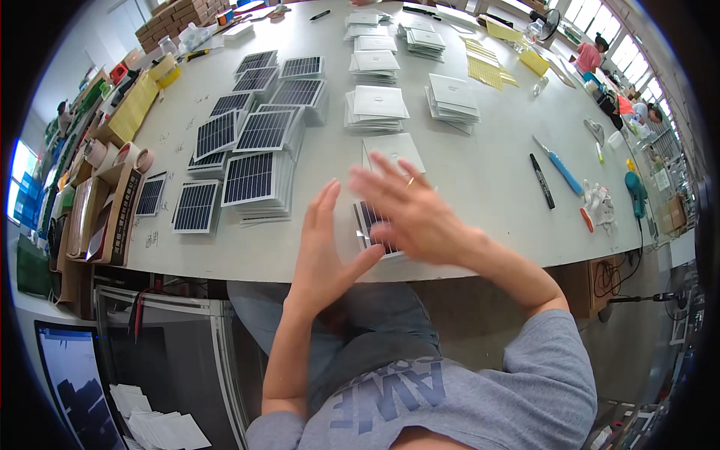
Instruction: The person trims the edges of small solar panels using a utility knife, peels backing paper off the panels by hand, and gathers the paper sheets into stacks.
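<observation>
My left hand [324, 259] hovers at the table's near edge, thumb and fingers apart, holding nothing. Slightly blurred, my right hand [409, 216] is spread over a small dark solar panel [366, 221] with a white border. It hides most of that panel, and I cannot tell whether it touches it. Just beyond lies a white square panel [401, 150], face down. To the left stand several stacks of small solar panels [251, 180], dark side up. Farther back are stacks of white panels [375, 103], and another stack [452, 101] sits to their right.
On the right lie a black marker [541, 181], a blue-handled tool [564, 174], a glove [600, 210] and a teal power tool [635, 193]. A cardboard box [112, 217] with tape rolls [144, 160] stands at the left edge. A monitor [75, 382] is below left.
</observation>
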Motion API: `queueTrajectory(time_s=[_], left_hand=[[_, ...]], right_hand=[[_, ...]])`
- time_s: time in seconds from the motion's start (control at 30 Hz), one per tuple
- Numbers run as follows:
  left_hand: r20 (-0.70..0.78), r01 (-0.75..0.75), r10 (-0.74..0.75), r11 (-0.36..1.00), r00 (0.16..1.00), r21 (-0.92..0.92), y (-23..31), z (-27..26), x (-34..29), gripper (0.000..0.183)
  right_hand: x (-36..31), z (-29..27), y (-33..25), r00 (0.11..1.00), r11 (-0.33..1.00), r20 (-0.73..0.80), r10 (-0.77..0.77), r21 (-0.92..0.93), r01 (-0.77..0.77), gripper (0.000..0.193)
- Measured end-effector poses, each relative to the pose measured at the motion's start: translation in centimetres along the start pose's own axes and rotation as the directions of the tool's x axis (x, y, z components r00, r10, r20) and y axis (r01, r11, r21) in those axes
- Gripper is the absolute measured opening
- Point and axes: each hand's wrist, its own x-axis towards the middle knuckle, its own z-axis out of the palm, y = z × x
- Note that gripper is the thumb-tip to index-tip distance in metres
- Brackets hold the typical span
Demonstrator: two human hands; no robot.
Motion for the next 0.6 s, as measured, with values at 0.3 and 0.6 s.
queueTrajectory(time_s=[0.3, 0.6], left_hand=[[0.335, 0.043, -0.086, 0.990, 0.938, 0.133, -1.6, -0.1, 1.0, 0.084], [0.360, 0.069, -0.096, 0.994, 0.928, 0.089, -1.8, 0.1, 0.9, 0.087]], right_hand=[[-4.5, -2.2, 4.8, 0.814, 0.619, 0.158, 0.559, -0.732, -0.283, 0.062], [-4.1, -0.9, 5.6, 0.954, 0.820, 0.031, 0.297, -0.520, -0.239, 0.047]])
